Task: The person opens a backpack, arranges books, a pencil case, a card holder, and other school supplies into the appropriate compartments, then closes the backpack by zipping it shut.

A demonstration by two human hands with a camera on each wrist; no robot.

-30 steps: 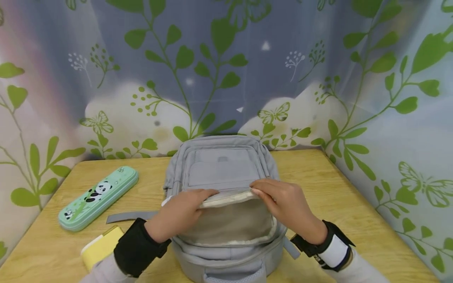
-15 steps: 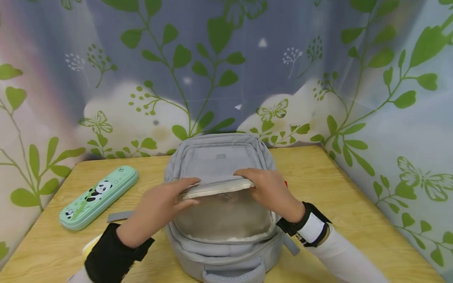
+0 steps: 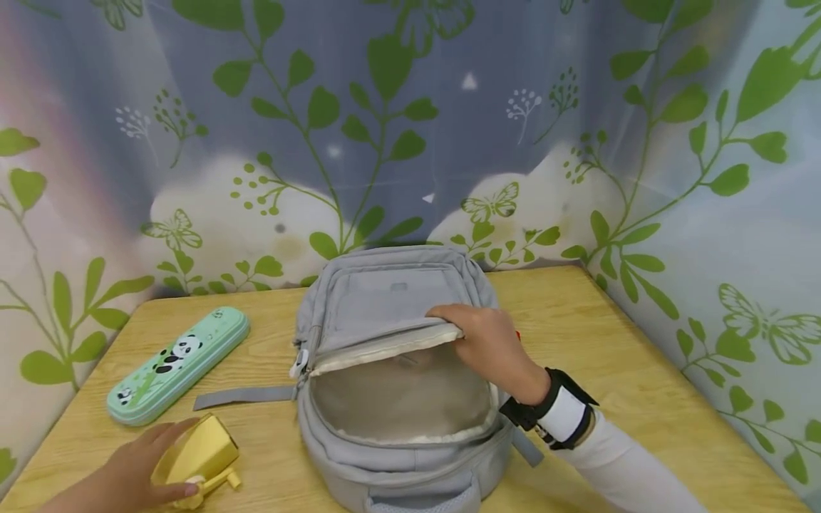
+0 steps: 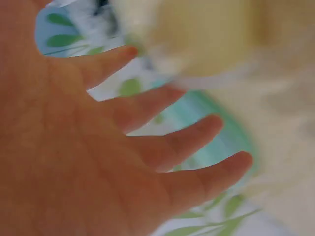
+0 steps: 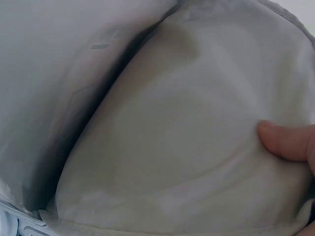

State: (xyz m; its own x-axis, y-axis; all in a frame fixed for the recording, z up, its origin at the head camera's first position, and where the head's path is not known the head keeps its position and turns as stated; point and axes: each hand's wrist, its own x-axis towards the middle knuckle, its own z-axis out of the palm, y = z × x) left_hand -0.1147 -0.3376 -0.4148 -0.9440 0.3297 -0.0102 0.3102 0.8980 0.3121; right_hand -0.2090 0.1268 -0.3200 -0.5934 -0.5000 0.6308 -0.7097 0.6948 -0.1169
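Note:
A grey backpack (image 3: 398, 285) lies on the wooden table, its front compartment unzipped to a beige lining (image 3: 398, 399). My right hand (image 3: 490, 349) grips the compartment's flap at its pale edge and holds it up; in the right wrist view the thumb (image 5: 285, 140) presses on the lining. At the lower left my left hand (image 3: 128, 470) is around a yellow boxy thing with a crank-like arm, resembling a hand-crank pencil sharpener (image 3: 204, 452). Seen from the left wrist, the fingers (image 4: 197, 182) are straight and spread, with a blurred yellow shape beyond them.
A mint-green pencil case (image 3: 179, 367) with pandas lies left of the backpack. One grey strap (image 3: 244, 396) stretches toward it across the table (image 3: 564, 313). Curtain-like cloth (image 3: 410, 142) with printed leaves hangs behind and at the sides.
My left hand has let go of the flap and moved down left to the yellow thing. The flap's left side has dropped. My right hand shifted slightly left, still holding the flap.

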